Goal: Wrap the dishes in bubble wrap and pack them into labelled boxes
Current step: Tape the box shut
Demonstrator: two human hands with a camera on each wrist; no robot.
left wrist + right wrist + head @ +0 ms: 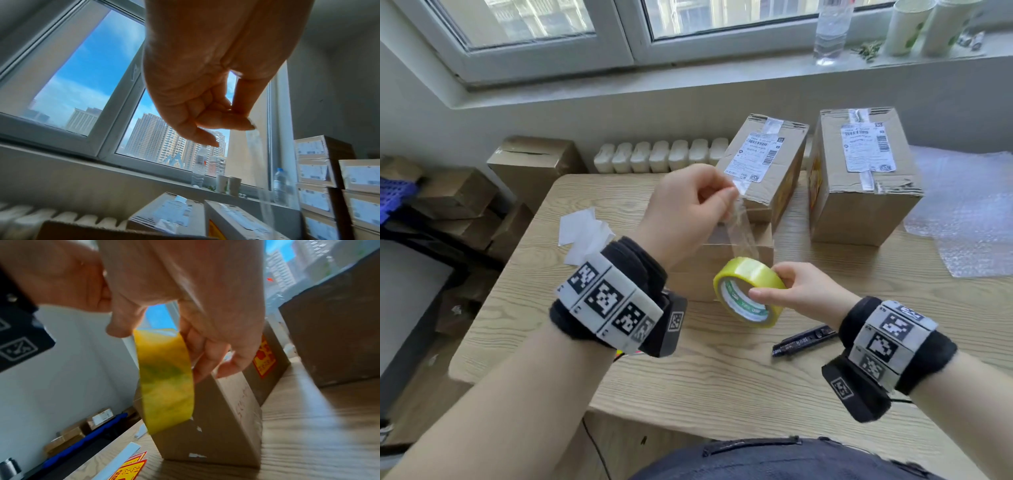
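Note:
My right hand (784,291) grips a yellow roll of clear packing tape (750,291) above the table's middle; the right wrist view shows the roll (166,379) edge-on between thumb and fingers. My left hand (688,209) is raised above it and pinches the free end of the clear tape strip (739,226), which stretches down to the roll. That pinch (242,120) appears in the left wrist view. A small plain cardboard box (722,260) stands behind the roll, partly hidden by my hands. Two sealed, labelled boxes (767,164) (863,174) stand further back.
A sheet of bubble wrap (965,212) lies at the table's right. A black utility knife (804,341) lies near my right wrist. White paper backings (585,233) lie at the left. More cartons (458,202) sit on the floor at left, bottles and cups on the windowsill (832,31).

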